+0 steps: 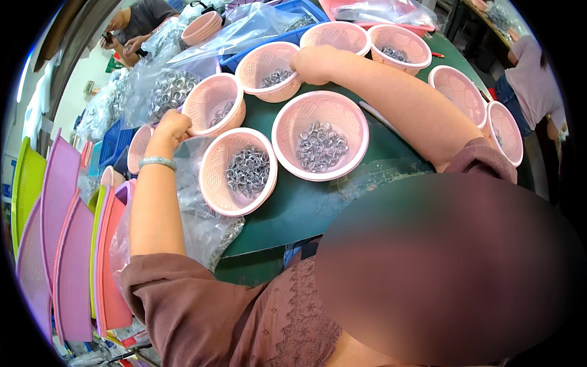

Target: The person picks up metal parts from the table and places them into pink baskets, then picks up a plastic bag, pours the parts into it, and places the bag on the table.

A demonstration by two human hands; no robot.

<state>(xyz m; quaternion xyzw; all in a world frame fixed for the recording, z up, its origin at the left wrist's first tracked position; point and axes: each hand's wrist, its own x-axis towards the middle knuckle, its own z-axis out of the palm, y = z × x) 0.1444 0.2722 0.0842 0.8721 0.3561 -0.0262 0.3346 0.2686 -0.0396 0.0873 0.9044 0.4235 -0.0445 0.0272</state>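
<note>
In the head view, the left hand [173, 126] is at the left rim of a mesh pink basket [206, 96], its grip closed on that rim; a pale bracelet [158, 163] circles the wrist. The right hand [315, 65] reaches farther across the green worktop [293, 215], its grip closed over the right rim of a second pink basket [262, 60]. Both baskets stand side by side on the worktop, small metal rings [221, 112] lying in each. Nearer the person, a tilted basket [211, 174] holds a darker heap of rings, and just right of it a wide basket [286, 131] holds shinier ones. A clear bag [173, 90] of rings lies behind the left hand, and a blue tray [230, 63] sits behind the second pink basket. Coloured perforated baskets [72, 269] are stacked at far left.
</note>
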